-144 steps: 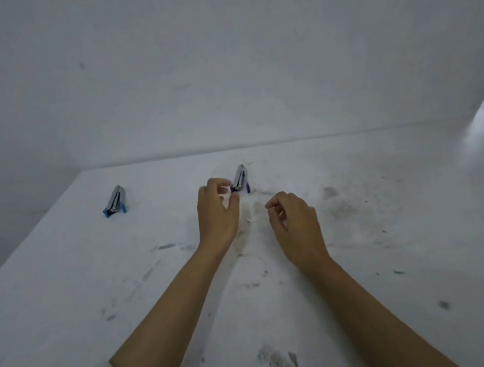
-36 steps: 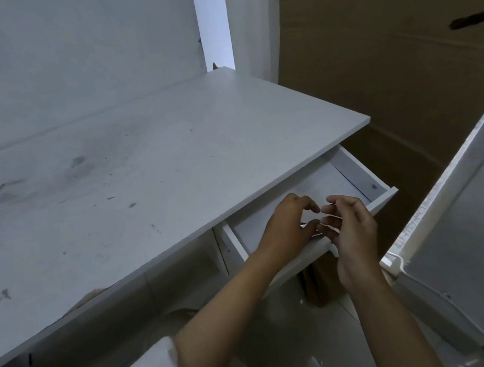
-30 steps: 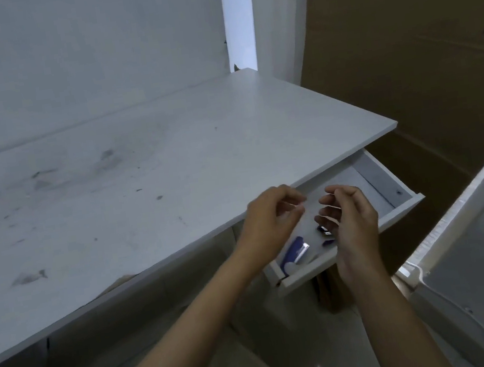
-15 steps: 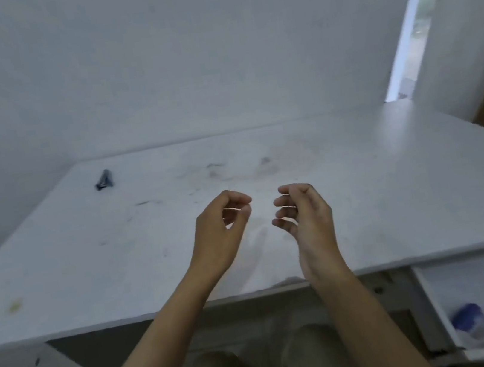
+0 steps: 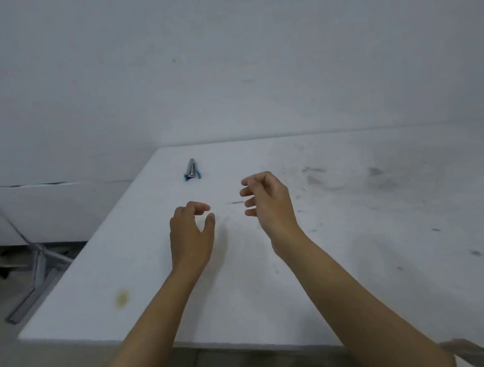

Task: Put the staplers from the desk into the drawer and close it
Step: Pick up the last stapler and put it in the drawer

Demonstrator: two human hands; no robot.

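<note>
A small silver stapler with a blue base (image 5: 191, 170) lies on the white desk (image 5: 366, 227) near its far left corner, pointing away from me. My left hand (image 5: 191, 235) hovers over the desk a short way in front of the stapler, fingers curled apart and holding nothing. My right hand (image 5: 267, 201) is beside it to the right, fingers loosely spread, also holding nothing. The drawer is out of view.
A white wall rises behind the desk. To the left, beyond the desk's edge, a metal stand (image 5: 33, 277) rests on the floor. The desk top carries dark smudges (image 5: 377, 175) and a yellowish stain (image 5: 122, 298).
My view has swung left, so the open drawer at the lower right has left the frame. Both empty hands have moved forward and left, closer to the stapler on the desk.
</note>
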